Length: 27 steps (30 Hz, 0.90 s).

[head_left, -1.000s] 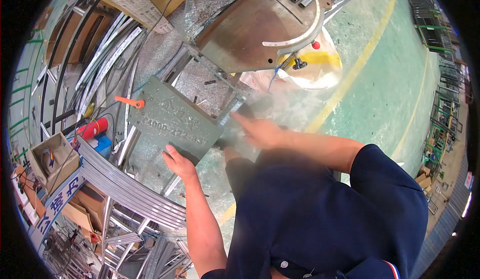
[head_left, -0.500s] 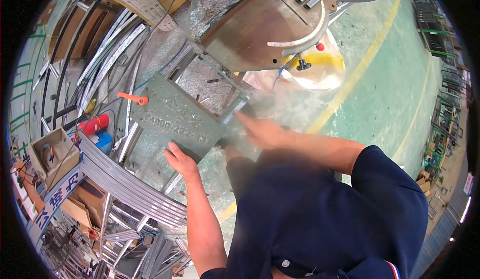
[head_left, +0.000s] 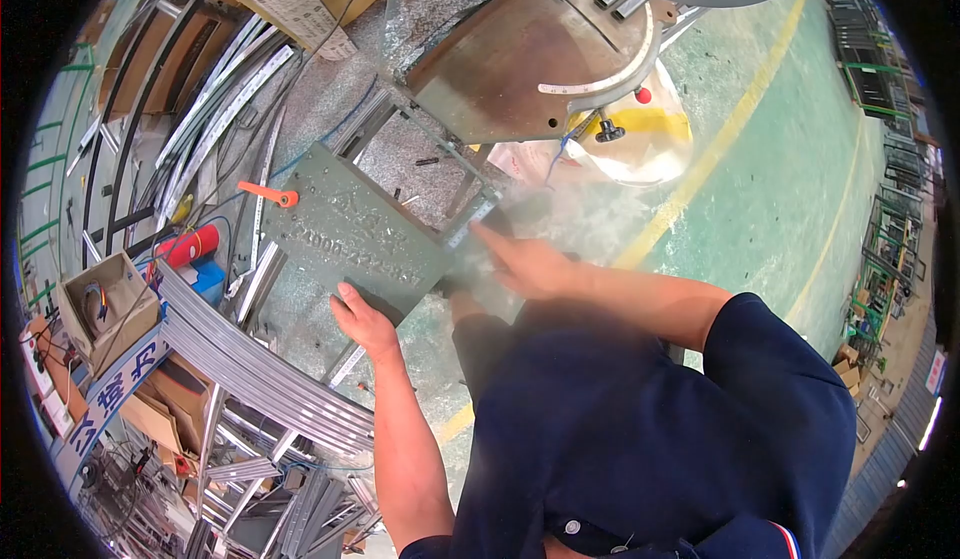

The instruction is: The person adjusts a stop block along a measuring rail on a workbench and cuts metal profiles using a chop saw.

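Observation:
A grey-green metal plate (head_left: 335, 244) with raised lettering and an orange lever handle (head_left: 268, 195) lies in front of me. My left hand (head_left: 367, 327) rests at its lower edge, fingers extended and not wrapped around anything visible. At the plate's right corner is a short scale strip (head_left: 470, 223) on a metal frame (head_left: 457, 159). The outstretched index finger of my right hand (head_left: 532, 265) reaches to this strip and seems to touch it; the other fingers are partly hidden. Small chips or drops dot the plate.
Beyond the frame stands a brown machine table (head_left: 500, 69) with a curved scale (head_left: 610, 84). Aluminium profiles (head_left: 265, 364) curve along the left, near a cardboard box (head_left: 110, 309) and a red cylinder (head_left: 190, 247). A white bag (head_left: 650, 139) lies on the green floor.
The whole view has shifted very slightly. Both hands keep their places at the plate and the scale strip.

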Motion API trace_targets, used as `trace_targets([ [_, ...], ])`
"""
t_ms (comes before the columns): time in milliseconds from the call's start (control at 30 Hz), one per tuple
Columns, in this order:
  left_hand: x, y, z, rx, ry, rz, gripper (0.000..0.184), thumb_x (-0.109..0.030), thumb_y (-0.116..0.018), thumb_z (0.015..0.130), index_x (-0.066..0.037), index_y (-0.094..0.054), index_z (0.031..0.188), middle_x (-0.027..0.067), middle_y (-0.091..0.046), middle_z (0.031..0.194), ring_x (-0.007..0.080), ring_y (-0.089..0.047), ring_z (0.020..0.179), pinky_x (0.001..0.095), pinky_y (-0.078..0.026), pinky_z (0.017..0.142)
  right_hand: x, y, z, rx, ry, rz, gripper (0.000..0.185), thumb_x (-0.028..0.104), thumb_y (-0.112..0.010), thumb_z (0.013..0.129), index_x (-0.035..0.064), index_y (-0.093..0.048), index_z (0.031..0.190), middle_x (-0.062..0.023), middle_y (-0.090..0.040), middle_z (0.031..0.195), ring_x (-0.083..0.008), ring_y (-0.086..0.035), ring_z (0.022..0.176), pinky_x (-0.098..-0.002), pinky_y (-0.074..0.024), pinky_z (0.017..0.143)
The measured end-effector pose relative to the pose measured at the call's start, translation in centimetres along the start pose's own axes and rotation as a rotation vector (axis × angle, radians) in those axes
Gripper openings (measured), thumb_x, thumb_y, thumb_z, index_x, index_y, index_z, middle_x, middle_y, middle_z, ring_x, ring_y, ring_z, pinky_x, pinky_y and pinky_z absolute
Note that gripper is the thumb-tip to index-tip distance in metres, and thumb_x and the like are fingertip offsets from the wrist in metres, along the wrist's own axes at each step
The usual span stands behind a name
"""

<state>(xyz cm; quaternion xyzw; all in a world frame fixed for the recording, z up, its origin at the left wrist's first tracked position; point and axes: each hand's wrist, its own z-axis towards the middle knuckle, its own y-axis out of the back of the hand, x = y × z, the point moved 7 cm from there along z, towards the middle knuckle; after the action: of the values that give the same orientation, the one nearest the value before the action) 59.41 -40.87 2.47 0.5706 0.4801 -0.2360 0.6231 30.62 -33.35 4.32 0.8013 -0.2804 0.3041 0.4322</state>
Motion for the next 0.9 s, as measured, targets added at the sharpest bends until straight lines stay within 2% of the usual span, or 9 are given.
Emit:
trace_targets([
  [667,-0.3,0.2,0.0,0.003,-0.004,0.000,0.045,-0.037,-0.045,0.103,0.006,-0.049,0.092,0.0122,-0.048,0.082,0.0216,-0.040,0.077,0.0359,-0.039,0.073,0.2,-0.1,0.0,0.010,-0.005,0.027,0.086,0.012,-0.061,0.084,0.0099,-0.010,0.153,-0.0225,-0.062,0.087,-0.0439,-0.061,0.081,-0.0526,-0.0476,0.074],
  [733,0.3,0.1,0.0,0.052,0.059,0.021,0.058,-0.044,-0.045,0.102,0.014,-0.052,0.107,0.0204,-0.057,0.098,0.0256,-0.050,0.089,0.0370,-0.043,0.083,0.2,-0.1,-0.1,0.006,0.002,0.032,0.086,0.012,-0.060,0.084,0.0093,-0.010,0.153,-0.0228,-0.062,0.086,-0.0441,-0.061,0.081,-0.0528,-0.0475,0.074],
  [900,0.2,0.0,-0.1,0.050,0.042,0.042,0.058,-0.044,-0.045,0.102,0.013,-0.052,0.103,0.0196,-0.056,0.094,0.0254,-0.048,0.086,0.0375,-0.042,0.081,0.3,0.0,-0.1,0.008,0.009,0.025,0.086,0.012,-0.060,0.084,0.0096,-0.009,0.153,-0.0233,-0.062,0.086,-0.0444,-0.061,0.081,-0.0532,-0.0473,0.074],
])
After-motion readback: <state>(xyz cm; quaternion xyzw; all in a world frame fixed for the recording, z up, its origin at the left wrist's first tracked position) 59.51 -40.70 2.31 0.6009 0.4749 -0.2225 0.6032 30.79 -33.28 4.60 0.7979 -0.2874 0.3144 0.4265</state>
